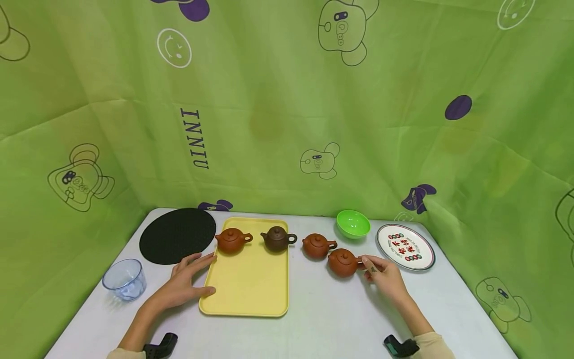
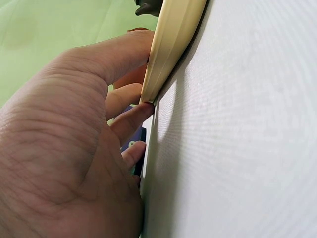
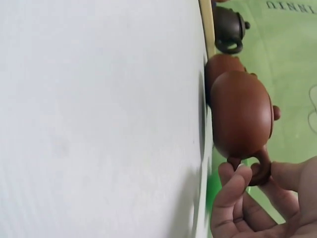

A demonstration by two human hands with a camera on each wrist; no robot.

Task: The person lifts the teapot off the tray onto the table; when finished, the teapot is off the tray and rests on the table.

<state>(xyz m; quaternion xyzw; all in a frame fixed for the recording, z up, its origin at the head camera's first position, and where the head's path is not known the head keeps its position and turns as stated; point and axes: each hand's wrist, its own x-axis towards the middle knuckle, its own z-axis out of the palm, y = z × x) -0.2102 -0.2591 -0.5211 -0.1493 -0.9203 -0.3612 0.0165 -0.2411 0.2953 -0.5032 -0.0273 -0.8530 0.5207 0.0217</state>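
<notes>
My right hand (image 1: 386, 280) pinches the handle of a reddish-brown clay teapot (image 1: 343, 264) between thumb and fingers; in the right wrist view its round body (image 3: 241, 115) is close over the table. Just beyond it sits a second reddish-brown teapot (image 1: 316, 247). My left hand (image 1: 183, 283) rests at the left edge of a yellow tray (image 1: 244, 294), thumb and fingers spread along the rim (image 2: 171, 47). On the tray's far part stand another reddish-brown teapot (image 1: 231, 241), at left, and a dark brown teapot (image 1: 276, 240), at the right edge.
A black round mat (image 1: 177, 237) lies at the back left, with a clear glass bowl (image 1: 125, 281) in front. At the back right stand a green bowl (image 1: 353, 224) and a white plate (image 1: 405, 248) with red writing. Green cloth (image 1: 269, 124) walls the white table (image 1: 323, 319).
</notes>
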